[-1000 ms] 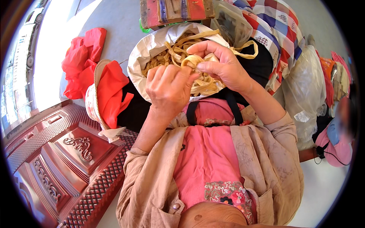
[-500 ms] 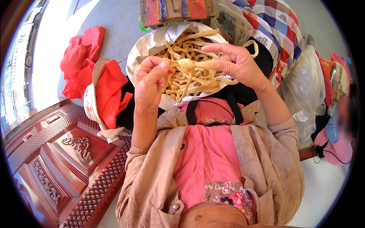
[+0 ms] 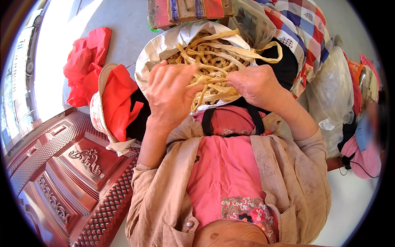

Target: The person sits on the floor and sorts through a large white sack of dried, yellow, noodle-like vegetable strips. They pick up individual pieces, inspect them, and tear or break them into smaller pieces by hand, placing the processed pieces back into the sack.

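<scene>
My left hand [image 3: 170, 96] and my right hand [image 3: 257, 85] are raised in front of my chest, both gripping the same pale yellow flat strip [image 3: 205, 80], which looks like a dried leaf or husk strip stretched between them. Just beyond my hands a white sack [image 3: 158, 51] lies open, filled with several more of these strips [image 3: 214, 51], some knotted, one looping out over its right rim. My fingers hide how the strip is bent between them.
A red embossed metal door [image 3: 70, 173] lies at my lower left. Red cloth [image 3: 86, 61] and a straw hat with red cloth [image 3: 111, 103] are at left. A checked cloth [image 3: 304, 29] and clear plastic bags [image 3: 333, 94] are at right; a red block [image 3: 189, 10] is beyond the sack.
My hands drew apart pulling a strip out of the bundle, then came back together lower over the sack, both still on the strip.
</scene>
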Action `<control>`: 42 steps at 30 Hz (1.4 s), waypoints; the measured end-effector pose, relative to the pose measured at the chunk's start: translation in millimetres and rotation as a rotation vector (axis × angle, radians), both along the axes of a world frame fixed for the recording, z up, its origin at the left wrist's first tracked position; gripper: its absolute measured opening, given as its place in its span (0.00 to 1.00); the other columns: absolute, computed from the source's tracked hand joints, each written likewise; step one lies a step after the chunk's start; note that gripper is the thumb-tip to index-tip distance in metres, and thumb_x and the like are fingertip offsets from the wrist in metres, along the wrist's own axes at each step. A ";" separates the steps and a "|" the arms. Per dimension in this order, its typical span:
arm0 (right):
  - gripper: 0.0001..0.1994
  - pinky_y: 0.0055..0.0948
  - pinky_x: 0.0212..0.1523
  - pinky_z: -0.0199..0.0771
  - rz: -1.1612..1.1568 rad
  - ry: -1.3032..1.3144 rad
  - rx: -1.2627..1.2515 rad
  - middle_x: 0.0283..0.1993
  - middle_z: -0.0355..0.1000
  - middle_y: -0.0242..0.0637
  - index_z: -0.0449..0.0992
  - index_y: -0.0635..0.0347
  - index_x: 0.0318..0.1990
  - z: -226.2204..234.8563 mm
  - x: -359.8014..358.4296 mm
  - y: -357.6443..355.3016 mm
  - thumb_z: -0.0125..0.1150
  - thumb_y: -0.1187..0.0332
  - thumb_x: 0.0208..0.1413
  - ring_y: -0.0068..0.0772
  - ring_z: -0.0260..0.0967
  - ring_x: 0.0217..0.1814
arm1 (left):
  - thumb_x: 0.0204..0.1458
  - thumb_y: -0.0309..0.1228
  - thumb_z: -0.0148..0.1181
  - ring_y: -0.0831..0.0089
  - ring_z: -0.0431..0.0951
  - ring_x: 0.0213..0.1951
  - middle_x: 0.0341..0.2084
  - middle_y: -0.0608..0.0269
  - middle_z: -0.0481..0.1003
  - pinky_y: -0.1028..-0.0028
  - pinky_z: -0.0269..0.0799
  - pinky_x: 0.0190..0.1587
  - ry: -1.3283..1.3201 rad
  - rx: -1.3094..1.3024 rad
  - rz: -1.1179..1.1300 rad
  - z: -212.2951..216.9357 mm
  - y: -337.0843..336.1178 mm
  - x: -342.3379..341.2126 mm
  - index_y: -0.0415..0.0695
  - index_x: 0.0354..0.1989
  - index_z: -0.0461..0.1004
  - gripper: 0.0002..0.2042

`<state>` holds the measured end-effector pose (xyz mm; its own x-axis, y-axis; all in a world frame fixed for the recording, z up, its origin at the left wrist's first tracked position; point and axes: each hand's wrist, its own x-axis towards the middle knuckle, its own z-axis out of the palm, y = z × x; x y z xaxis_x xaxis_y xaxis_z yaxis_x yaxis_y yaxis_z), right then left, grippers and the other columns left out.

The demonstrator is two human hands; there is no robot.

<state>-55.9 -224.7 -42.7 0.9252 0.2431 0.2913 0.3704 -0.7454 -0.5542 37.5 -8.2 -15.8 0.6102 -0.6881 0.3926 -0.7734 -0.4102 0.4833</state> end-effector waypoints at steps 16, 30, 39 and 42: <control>0.05 0.35 0.25 0.71 -0.114 -0.056 0.005 0.26 0.71 0.38 0.72 0.58 0.35 -24.5 41.6 -35.6 0.60 0.72 0.51 0.43 0.72 0.27 | 0.52 0.30 0.58 0.60 0.73 0.31 0.26 0.61 0.72 0.66 0.66 0.36 0.100 0.093 -0.050 -31.7 -9.7 37.8 0.42 0.36 0.74 0.06; 0.06 0.34 0.26 0.69 -0.348 -0.184 -0.173 0.23 0.71 0.43 0.75 0.52 0.39 -42.9 178.0 -60.7 0.57 0.63 0.60 0.44 0.69 0.23 | 0.56 0.35 0.55 0.57 0.76 0.36 0.30 0.57 0.77 0.64 0.70 0.39 0.242 -0.105 0.274 -40.4 -63.8 163.3 0.45 0.37 0.76 0.08; 0.06 0.34 0.27 0.71 -0.348 -0.146 0.094 0.27 0.74 0.38 0.75 0.50 0.42 -33.7 111.1 -56.9 0.55 0.68 0.58 0.42 0.73 0.28 | 0.55 0.32 0.58 0.59 0.76 0.34 0.32 0.58 0.76 0.66 0.70 0.40 -0.052 0.007 0.256 -33.8 -9.8 84.2 0.43 0.37 0.77 0.07; 0.13 0.28 0.28 0.71 -0.106 -0.404 -0.168 0.31 0.71 0.29 0.76 0.50 0.42 -9.9 99.4 -33.1 0.60 0.70 0.46 0.31 0.72 0.31 | 0.60 0.35 0.54 0.71 0.76 0.32 0.32 0.61 0.77 0.73 0.71 0.38 0.358 -0.279 0.256 -28.3 -3.5 63.7 0.39 0.39 0.78 0.12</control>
<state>43.5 -257.8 -52.6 0.7677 0.2283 0.5988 0.4491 -0.8582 -0.2486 101.1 -11.8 -44.1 0.8750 -0.3979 0.2759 -0.4315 -0.3822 0.8172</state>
